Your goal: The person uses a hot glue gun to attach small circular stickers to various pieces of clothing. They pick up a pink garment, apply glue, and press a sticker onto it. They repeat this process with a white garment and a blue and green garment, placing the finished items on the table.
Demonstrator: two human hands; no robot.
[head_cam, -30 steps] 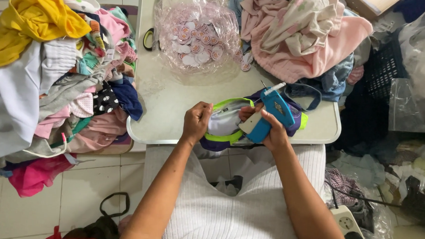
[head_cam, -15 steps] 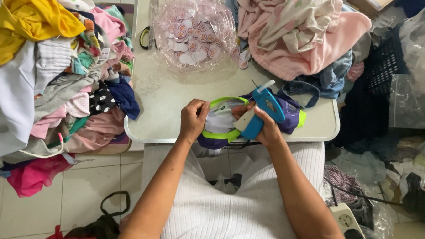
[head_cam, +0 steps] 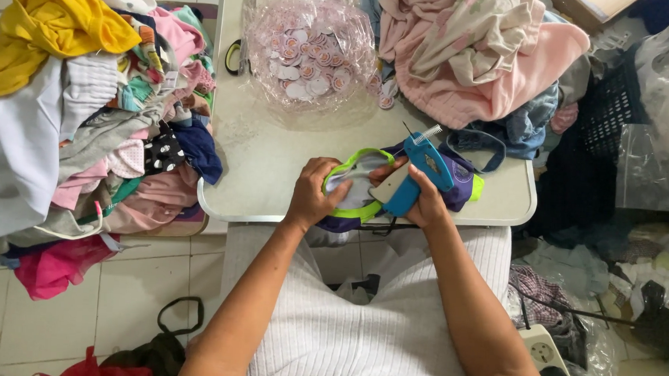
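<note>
Garment (head_cam: 455,187), purple with a lime-edged opening, lay at the table (head_cam: 275,170) edge, soft and light, so you pinched its lime hem in your left hand (head_cam: 313,198) while your right hand (head_cam: 424,203) closed around the blue tagging gun (head_cam: 418,173).

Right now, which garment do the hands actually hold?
The small purple garment with lime-green trim at the table's near edge, gripped by the left hand; the clothing heaps lie untouched.

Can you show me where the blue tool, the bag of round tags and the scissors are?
blue tagging gun (head_cam: 424,166), head view, on its blue body.
bag of round tags (head_cam: 307,53), head view, on the clear plastic.
scissors (head_cam: 235,56), head view, on the dark handle loop.
</note>
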